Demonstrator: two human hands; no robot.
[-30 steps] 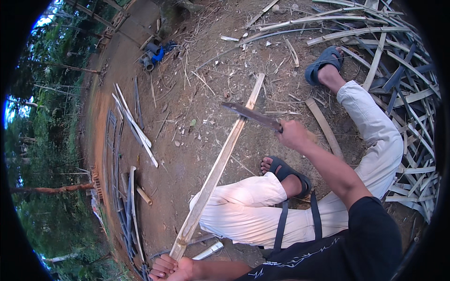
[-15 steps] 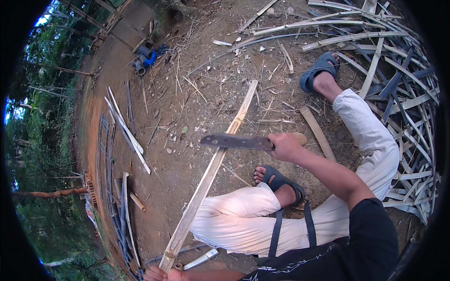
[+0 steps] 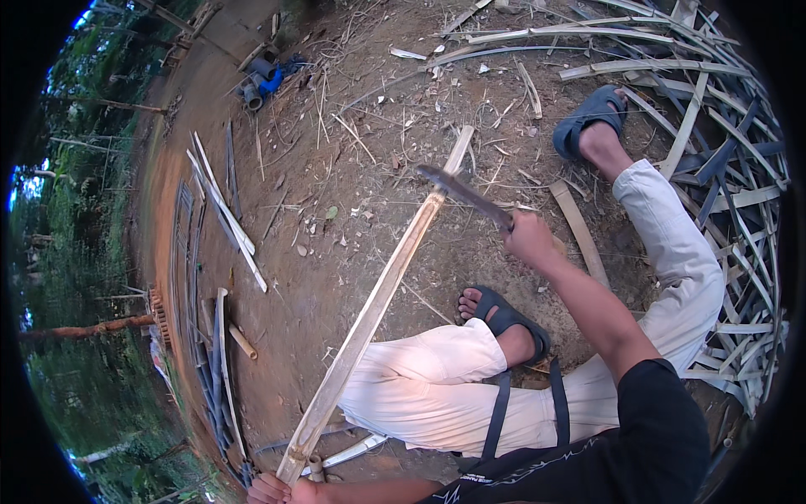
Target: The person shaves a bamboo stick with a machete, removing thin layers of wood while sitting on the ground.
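Observation:
A long split bamboo strip [image 3: 369, 315] slants away from me, its pale inner face turned up. My left hand [image 3: 281, 489] is closed around its near end at the bottom of the view. In my right hand [image 3: 534, 238], a machete [image 3: 470, 200] is gripped by the handle, which the fingers mostly cover. The dark blade lies across the strip close to its far end, seen nearly edge-on, at a lighter joint in the bamboo. Beyond the blade, the strip's far tip extends over the bare soil.
A tangled heap of bamboo strips [image 3: 747, 193] fills the right side. My sandalled feet [image 3: 504, 323] rest on dirt littered with shavings. A loose flat bamboo piece [image 3: 579, 231] lies between them. Bamboo poles [image 3: 220, 370] and pale strips [image 3: 225, 220] lie at left, with blue-black tubes [image 3: 259, 88] farther off.
The machete has moved outward along the strip toward its far end, and its blade has turned from broadside to nearly edge-on. My left hand keeps its hold at the near end.

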